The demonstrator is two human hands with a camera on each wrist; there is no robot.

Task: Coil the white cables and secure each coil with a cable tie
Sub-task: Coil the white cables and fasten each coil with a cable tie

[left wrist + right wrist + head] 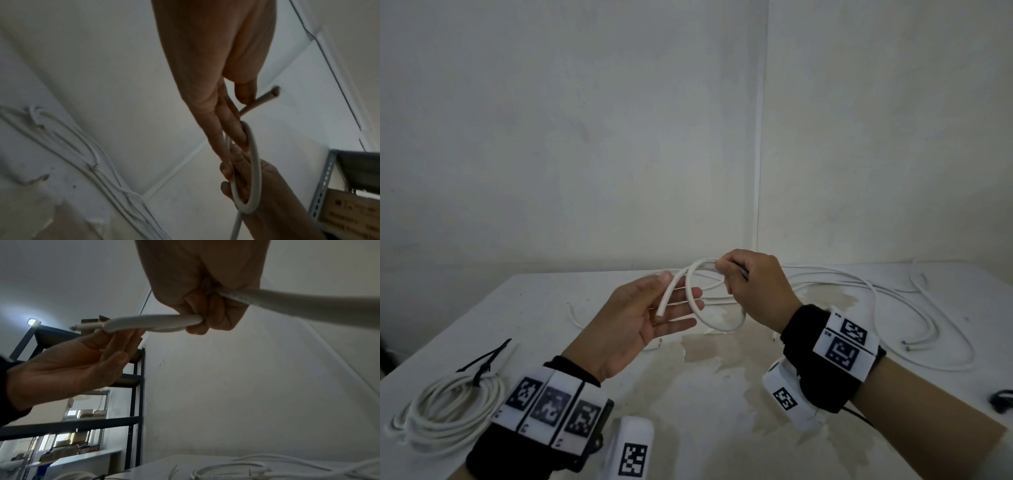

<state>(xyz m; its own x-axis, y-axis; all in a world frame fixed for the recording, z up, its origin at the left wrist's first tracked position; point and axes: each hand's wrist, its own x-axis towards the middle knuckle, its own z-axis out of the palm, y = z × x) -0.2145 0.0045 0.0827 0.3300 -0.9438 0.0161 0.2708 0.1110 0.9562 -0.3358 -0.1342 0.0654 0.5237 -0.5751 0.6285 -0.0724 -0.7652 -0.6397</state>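
A thick white cable (722, 327) curls into a small loop in the air above the table (709, 404). My right hand (734, 274) grips the top of this loop in a fist, and the cable (154, 321) runs out of both sides of that hand (205, 313). The cable's cut end (661, 310) lies across the straight fingers of my left hand (674, 308), which is held palm up with the thumb beside it. From the left wrist, the loop (255, 162) hangs past my left fingers (226, 120) towards the right hand (267, 186).
A finished white coil (448, 401) bound with a black cable tie (482, 359) lies at the table's front left. Loose white cables (893, 298) sprawl over the back right. A small black item (1001, 399) sits at the right edge. Walls close off the back, and a dark shelf (133, 402) stands to the left.
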